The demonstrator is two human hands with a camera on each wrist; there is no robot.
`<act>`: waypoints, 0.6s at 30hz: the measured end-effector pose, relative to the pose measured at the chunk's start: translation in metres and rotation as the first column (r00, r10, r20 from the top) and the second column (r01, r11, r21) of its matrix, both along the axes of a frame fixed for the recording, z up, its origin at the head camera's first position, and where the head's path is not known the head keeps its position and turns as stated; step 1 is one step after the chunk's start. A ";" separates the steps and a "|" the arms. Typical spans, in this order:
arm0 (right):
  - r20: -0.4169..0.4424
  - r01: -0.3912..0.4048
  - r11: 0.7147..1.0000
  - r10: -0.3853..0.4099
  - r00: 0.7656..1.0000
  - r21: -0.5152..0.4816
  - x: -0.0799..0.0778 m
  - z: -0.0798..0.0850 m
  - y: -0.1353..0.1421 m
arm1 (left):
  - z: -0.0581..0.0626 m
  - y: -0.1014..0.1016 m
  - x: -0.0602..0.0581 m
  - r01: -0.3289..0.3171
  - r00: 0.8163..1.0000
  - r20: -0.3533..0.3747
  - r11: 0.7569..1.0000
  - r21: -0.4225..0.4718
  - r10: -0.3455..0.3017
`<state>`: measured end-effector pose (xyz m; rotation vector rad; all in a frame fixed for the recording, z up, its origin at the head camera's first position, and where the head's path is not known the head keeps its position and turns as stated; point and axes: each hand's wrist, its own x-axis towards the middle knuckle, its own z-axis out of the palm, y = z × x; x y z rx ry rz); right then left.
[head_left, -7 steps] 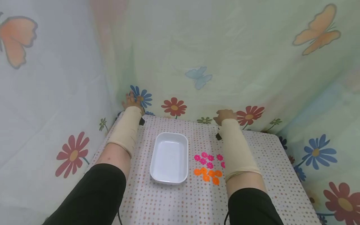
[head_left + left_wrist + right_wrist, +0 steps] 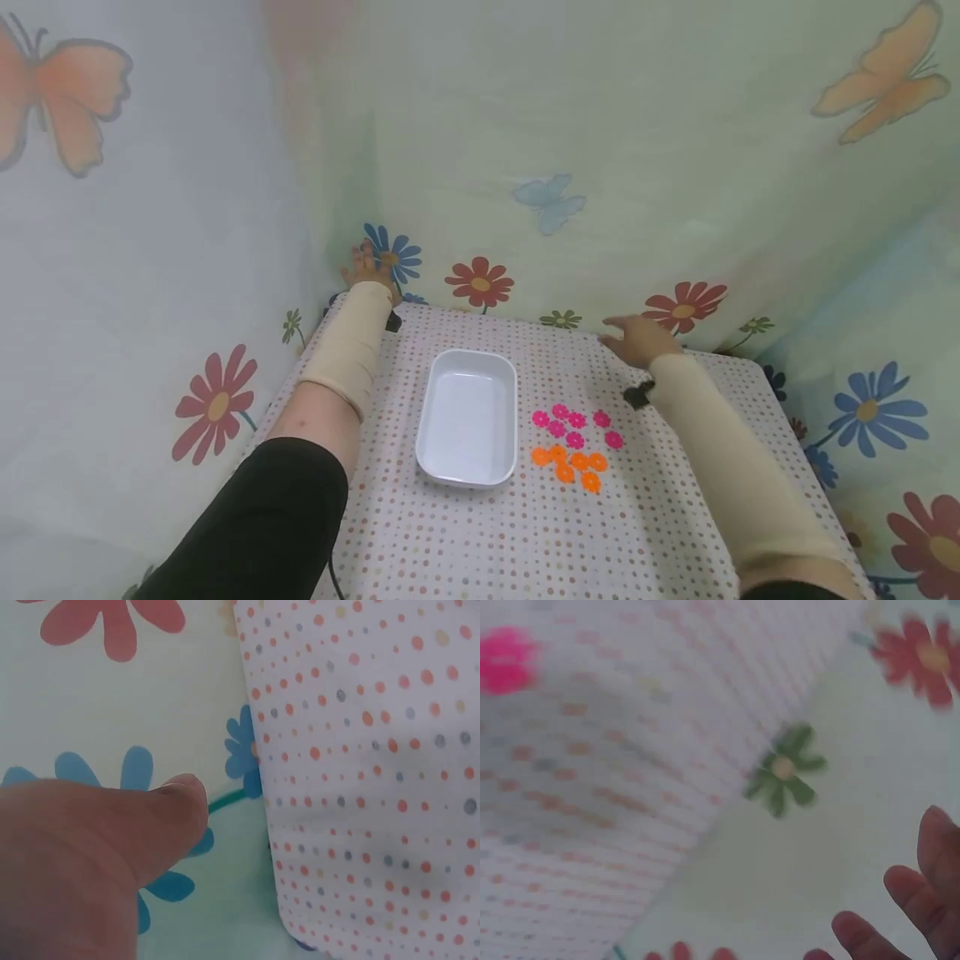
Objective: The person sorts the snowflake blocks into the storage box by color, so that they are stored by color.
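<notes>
At the far left corner of the table my left hand (image 2: 371, 271) is stretched out with spread fingers and holds nothing. Its thumb (image 2: 176, 806) shows in the left wrist view against the flowered curtain, beside the table edge. My right hand (image 2: 643, 340) hovers by the far edge, fingers loosely extended and nothing in them. Those fingers (image 2: 939, 859) appear at the lower right of the right wrist view. Closer to me than the right hand lie several pink flower-shaped pieces (image 2: 576, 419), with several orange flower-shaped pieces (image 2: 580, 462) in front of them.
A white rectangular tray (image 2: 467, 429) stands left of the flower pieces, with nothing inside. The table (image 2: 465, 550) wears a dotted cloth. Curtains (image 2: 450, 125) printed with flowers and butterflies hang behind it and at both sides.
My right hand has drawn back toward me and to the right, and its fingers have straightened. Pink pieces the right arm covered now show. The head view has turned slightly left.
</notes>
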<state>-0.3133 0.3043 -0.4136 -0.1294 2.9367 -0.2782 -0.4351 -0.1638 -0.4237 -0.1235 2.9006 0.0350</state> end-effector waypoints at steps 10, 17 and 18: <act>-0.012 0.020 0.999 -0.020 1.000 -0.031 0.097 -0.102 0.045 | -0.014 -0.002 0.006 -0.003 1.000 0.029 1.000 -0.006 0.003; -0.008 0.113 0.989 -0.114 0.993 -0.094 0.099 -0.121 0.037 | -0.033 0.003 0.020 0.045 0.988 0.143 0.998 0.050 -0.052; 0.007 0.123 0.989 -0.123 0.992 -0.086 0.101 -0.121 0.037 | -0.035 0.004 0.025 0.040 0.985 0.162 0.997 0.066 -0.051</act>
